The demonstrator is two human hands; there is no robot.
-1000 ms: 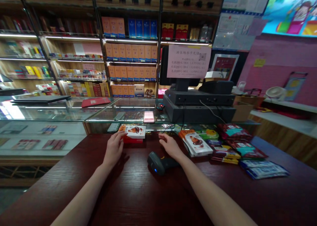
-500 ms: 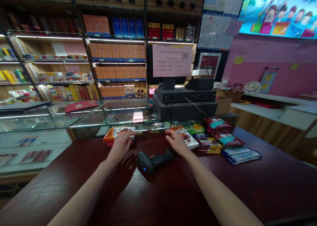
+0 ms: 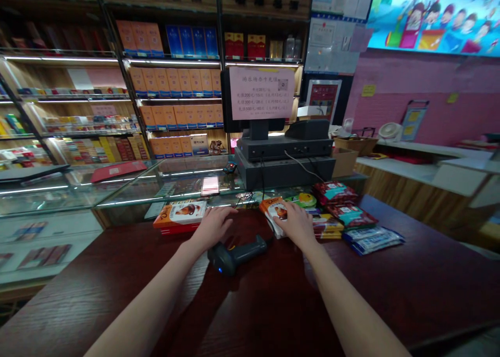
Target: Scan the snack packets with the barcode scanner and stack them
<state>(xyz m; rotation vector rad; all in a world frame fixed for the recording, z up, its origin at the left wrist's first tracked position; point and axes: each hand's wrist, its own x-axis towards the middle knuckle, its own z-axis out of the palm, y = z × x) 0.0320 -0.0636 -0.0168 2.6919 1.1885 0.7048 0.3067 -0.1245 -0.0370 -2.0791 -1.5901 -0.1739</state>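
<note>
My left hand (image 3: 214,225) is held above the wood tabletop, fingers stretched to the right and nothing in them. It is between a stack of orange-and-white snack boxes (image 3: 183,215) on its left and a dark handheld barcode scanner (image 3: 238,254) just in front of its wrist. My right hand (image 3: 299,225) lies over another orange-and-white snack box (image 3: 273,211), its thumb on the printed top and fingers spread. The hand hides the box's right part, so how firmly it touches is unclear. The scanner lies on its side with a blue light lit.
Right of the box lie yellow-brown packets (image 3: 328,226), a green package (image 3: 302,199), red-brown bags (image 3: 351,215) and blue-white packets (image 3: 373,239). Behind them is a dark cash register (image 3: 285,161) with cables and a paper sign (image 3: 261,94). A glass counter (image 3: 133,190) borders the table (image 3: 250,315).
Both hands have moved right: my left hand away from the box stack, my right hand from the single box's left edge to over it. The view has turned slightly right.
</note>
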